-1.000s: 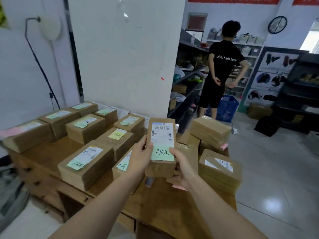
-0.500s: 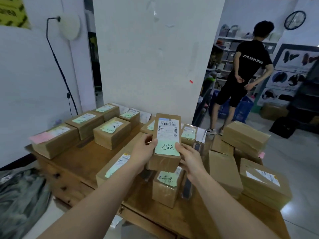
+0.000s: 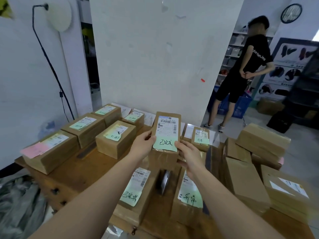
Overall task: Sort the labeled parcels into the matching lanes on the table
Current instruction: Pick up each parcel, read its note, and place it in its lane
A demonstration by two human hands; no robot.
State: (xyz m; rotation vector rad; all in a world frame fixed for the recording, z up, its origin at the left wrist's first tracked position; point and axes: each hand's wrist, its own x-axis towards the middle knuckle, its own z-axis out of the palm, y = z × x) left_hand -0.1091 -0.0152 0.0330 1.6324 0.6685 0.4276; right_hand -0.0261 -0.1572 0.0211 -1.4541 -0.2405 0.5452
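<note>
A crowded stockroom, with a worn wooden table [image 3: 81, 171] set against a white pillar [image 3: 155, 57]. Above it, between both hands, stands a tall brown cardboard parcel with a white barcode label and a green handwritten note [image 3: 164, 135]. It looks stiff and fairly light, I'd say, with slick tape, so its long sides give the safest hold. The left hand [image 3: 143, 145] curls round its left edge. The right hand [image 3: 188, 156] wraps the right, thumb on the note. Just below the fingers lies a flat brown parcel with a seemingly matching green note [image 3: 136, 192].
</note>
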